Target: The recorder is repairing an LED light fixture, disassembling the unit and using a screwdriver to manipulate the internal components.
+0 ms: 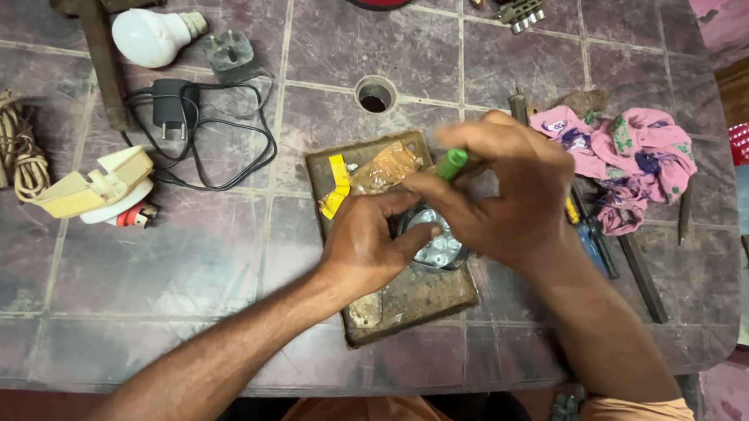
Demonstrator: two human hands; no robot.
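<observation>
Left hand (371, 240) pinches round metal part (437, 249) on board (404, 300); right hand (510, 195) above it, fingers clamped on green tool (452, 163).

The setting is a small electrical repair workshop. A worn tiled worktable (179, 252) carries a hammer (96, 21), a bare white bulb (151, 35) and a plug (230, 54) at its far-left corner, a black charger (175, 109), coiled cord (3, 144) at the left edge, screwdrivers (596, 241) and a rag (634, 154) towards the right edge.
</observation>
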